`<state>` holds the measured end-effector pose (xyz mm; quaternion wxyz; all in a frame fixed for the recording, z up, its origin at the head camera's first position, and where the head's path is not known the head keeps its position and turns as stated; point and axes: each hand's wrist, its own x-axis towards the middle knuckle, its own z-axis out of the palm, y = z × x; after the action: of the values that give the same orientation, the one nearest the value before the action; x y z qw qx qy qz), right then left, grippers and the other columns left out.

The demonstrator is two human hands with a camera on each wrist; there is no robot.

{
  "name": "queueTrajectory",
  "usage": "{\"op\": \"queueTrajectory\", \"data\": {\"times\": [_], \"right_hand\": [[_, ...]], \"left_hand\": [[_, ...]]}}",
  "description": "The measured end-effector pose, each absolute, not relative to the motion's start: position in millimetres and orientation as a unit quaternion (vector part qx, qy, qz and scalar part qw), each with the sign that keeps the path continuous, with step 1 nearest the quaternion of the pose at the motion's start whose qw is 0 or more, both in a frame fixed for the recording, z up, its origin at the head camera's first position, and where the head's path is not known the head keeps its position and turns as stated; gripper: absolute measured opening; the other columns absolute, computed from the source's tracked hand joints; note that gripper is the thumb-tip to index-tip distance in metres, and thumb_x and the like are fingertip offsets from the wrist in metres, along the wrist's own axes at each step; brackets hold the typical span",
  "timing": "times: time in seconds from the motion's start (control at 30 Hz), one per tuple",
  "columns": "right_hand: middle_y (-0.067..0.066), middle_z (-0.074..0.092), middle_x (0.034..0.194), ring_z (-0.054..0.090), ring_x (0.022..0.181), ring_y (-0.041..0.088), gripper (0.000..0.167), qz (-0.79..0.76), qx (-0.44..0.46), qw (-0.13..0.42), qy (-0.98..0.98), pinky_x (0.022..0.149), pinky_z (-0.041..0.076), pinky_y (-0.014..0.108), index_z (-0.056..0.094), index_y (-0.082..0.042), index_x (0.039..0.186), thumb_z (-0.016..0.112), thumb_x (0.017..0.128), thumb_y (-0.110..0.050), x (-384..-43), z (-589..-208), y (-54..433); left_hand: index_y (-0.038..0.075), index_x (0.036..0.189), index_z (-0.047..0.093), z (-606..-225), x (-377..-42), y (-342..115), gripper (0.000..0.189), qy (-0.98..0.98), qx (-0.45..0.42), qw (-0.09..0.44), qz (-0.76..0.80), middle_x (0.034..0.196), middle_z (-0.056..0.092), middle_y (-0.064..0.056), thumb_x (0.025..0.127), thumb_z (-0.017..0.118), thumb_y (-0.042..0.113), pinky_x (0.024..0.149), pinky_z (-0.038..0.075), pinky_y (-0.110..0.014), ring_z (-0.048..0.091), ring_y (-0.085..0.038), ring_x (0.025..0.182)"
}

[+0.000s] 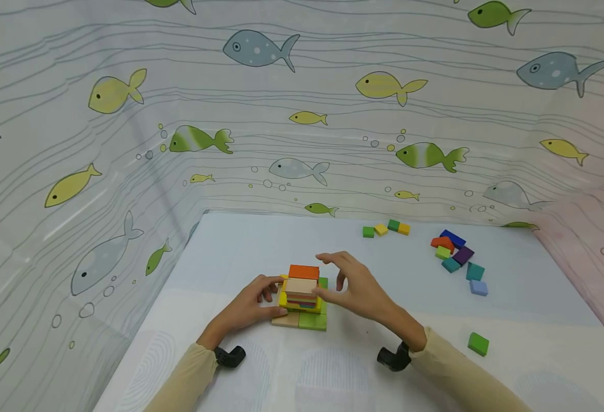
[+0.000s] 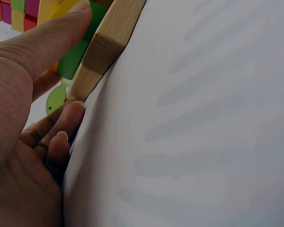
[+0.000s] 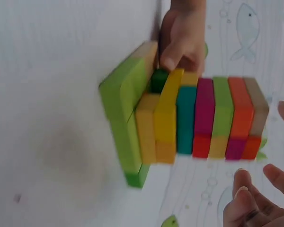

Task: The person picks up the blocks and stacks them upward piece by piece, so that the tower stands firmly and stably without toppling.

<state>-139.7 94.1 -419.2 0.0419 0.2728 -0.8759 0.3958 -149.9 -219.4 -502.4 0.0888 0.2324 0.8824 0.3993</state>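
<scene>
A tower of colored wooden blocks stands on a low base of green blocks and plain wood ones. Its layers include yellow, teal, purple, lime and orange. On top lie a plain wood block and, beside it, an orange one. My left hand holds the tower low down, its thumb on a yellow block and its index finger round the far side. By the tower's top right, my right hand has thumb and fingers spread, with nothing between them; the right wrist view shows them apart from the blocks.
Four-sided small blocks, green and yellow among them, lie at the back. Farther right is a loose cluster with a red-orange block, a purple block and a light blue block. A green block lies near my right forearm.
</scene>
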Motion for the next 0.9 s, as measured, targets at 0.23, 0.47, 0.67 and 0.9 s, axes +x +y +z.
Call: {"op": "queueTrajectory", "data": {"times": [0.23, 0.47, 0.67, 0.9], "right_hand": [[0.005, 0.065, 0.126, 0.057, 0.078, 0.018, 0.052, 0.4, 0.172, 0.055, -0.899, 0.064, 0.051, 0.028, 0.063, -0.018, 0.138, 0.078, 0.093, -0.039, -167.3, -435.7, 160.3], [0.014, 0.066, 0.124, 0.057, 0.082, 0.024, 0.048, 0.361, 0.079, 0.067, -0.927, 0.062, 0.049, 0.031, 0.065, -0.011, 0.135, 0.069, 0.099, -0.043, -188.2, -454.3, 253.1], [0.02, 0.063, 0.116, 0.056, 0.086, 0.028, 0.047, 0.328, 0.01, 0.063, -0.943, 0.061, 0.047, 0.033, 0.065, -0.004, 0.134, 0.065, 0.102, -0.039, -192.5, -461.6, 323.2], [0.029, 0.052, 0.136, 0.051, 0.109, 0.044, 0.055, 0.316, -0.058, 0.019, -0.947, 0.08, 0.05, 0.051, 0.056, 0.001, 0.14, 0.06, 0.105, -0.042, -193.4, -476.1, 376.9]], "left_hand": [[0.02, 0.148, 0.053, -502.3, -148.7, -220.4, 0.071, 0.877, 0.24, 0.082, 0.408, 0.111, 0.055, 0.0, 0.088, 0.082, 0.044, 0.079, 0.041, -0.033, 0.05, -0.015, 0.092], [0.021, 0.149, 0.052, -501.6, -149.1, -219.7, 0.072, 0.875, 0.242, 0.088, 0.41, 0.111, 0.054, 0.001, 0.088, 0.082, 0.045, 0.078, 0.041, -0.032, 0.05, -0.015, 0.093], [0.023, 0.148, 0.052, -500.1, -149.3, -219.7, 0.073, 0.877, 0.237, 0.096, 0.408, 0.113, 0.053, 0.002, 0.087, 0.082, 0.048, 0.079, 0.041, -0.032, 0.051, -0.015, 0.094], [0.022, 0.149, 0.051, -500.5, -150.0, -219.3, 0.073, 0.875, 0.24, 0.096, 0.41, 0.113, 0.054, 0.001, 0.087, 0.082, 0.047, 0.079, 0.041, -0.032, 0.05, -0.016, 0.094]]}}
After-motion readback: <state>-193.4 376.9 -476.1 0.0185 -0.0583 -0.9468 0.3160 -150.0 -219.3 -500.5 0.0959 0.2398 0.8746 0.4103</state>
